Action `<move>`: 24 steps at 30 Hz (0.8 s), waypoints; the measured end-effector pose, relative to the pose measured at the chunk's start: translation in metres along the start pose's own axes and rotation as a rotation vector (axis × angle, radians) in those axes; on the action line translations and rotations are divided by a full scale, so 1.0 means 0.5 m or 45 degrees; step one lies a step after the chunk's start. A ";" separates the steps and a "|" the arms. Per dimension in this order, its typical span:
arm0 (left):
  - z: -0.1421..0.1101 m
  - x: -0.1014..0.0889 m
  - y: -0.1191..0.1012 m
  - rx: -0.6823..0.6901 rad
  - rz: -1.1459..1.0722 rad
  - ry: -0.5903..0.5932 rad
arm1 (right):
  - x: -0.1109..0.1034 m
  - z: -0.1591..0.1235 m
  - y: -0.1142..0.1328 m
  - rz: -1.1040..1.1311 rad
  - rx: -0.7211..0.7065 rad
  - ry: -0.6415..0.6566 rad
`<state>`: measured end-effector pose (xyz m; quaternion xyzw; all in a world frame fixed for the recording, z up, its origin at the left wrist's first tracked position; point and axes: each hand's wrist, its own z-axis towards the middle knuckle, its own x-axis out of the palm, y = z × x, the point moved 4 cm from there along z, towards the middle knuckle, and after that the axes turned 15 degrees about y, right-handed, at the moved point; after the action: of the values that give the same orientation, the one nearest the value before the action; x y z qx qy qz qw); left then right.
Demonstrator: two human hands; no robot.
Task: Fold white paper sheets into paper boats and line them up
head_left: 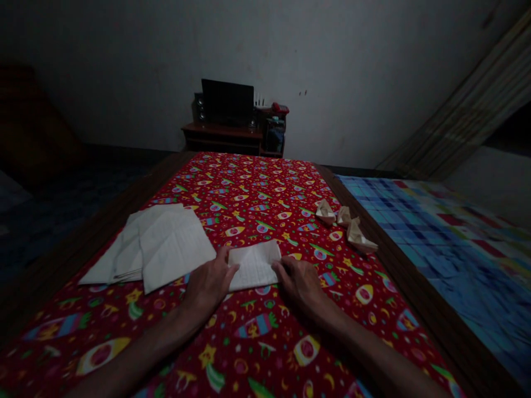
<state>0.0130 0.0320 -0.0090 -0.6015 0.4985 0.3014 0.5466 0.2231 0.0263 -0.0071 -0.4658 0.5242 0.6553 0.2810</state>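
Note:
A folded sheet of lined white paper (pixel 256 265) lies on the red patterned tablecloth (pixel 257 337) in front of me. My left hand (pixel 209 282) rests flat on the paper's left edge, fingers pressing it down. My right hand (pixel 299 282) presses on the paper's right edge with its fingertips. Neither hand lifts the paper off the cloth.
A loose stack of white paper sheets (pixel 153 246) lies to the left of my hands. Three small folded paper boats (pixel 346 224) sit near the table's right edge. A bed with a blue checked cover (pixel 448 243) stands to the right. A dark cabinet with a screen (pixel 232 124) stands against the far wall.

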 end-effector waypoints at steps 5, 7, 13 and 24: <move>-0.016 -0.021 -0.008 0.147 0.124 -0.232 | -0.002 0.003 -0.001 -0.042 0.028 -0.010; -0.032 -0.023 -0.030 0.365 0.206 -0.363 | -0.002 0.002 -0.001 -0.037 0.037 0.007; -0.065 0.038 -0.090 0.860 0.358 -0.189 | -0.001 -0.012 0.011 0.025 -0.033 0.016; -0.062 0.057 -0.083 0.822 0.378 -0.163 | 0.004 -0.007 0.004 -0.036 -0.050 -0.045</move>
<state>0.0550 -0.0090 -0.0132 -0.2989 0.6146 0.2415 0.6889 0.2215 0.0220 -0.0082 -0.4669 0.4995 0.6695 0.2904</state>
